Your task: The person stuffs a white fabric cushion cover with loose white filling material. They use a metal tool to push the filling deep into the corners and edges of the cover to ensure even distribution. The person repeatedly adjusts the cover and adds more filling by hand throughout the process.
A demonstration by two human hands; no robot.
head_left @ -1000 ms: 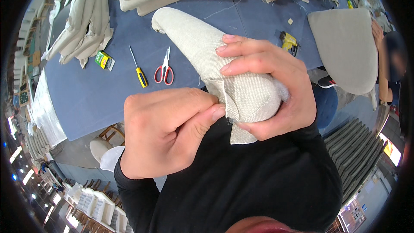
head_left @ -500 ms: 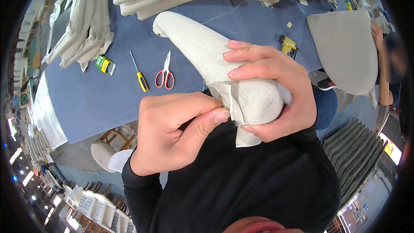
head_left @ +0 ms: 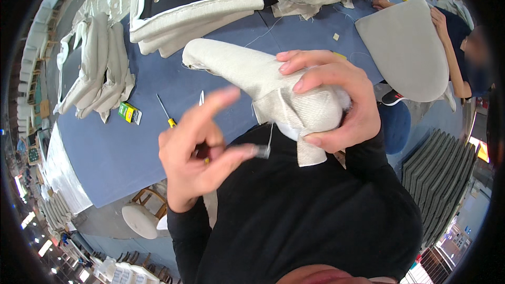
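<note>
1. Hand-stitching looks under way: left hand (head_left: 202, 150), pulled back from the cushion, fingers pinched on a thread (head_left: 270, 135).
2. Right hand (head_left: 331, 100) grips the stuffed beige cover (head_left: 263, 81) at chest height; next pull likely needs steady tension.
3. Screwdriver (head_left: 165, 113) lies on the blue worktop (head_left: 105, 152) beyond.

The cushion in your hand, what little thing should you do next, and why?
Probably pull the thread taut, away from the cushion. The left hand has drawn back from the seam with something small pinched in its fingers, a thin thread runs up to the cushion end, and the right hand grips that end firmly, so the stitch looks ready to tighten.
</note>
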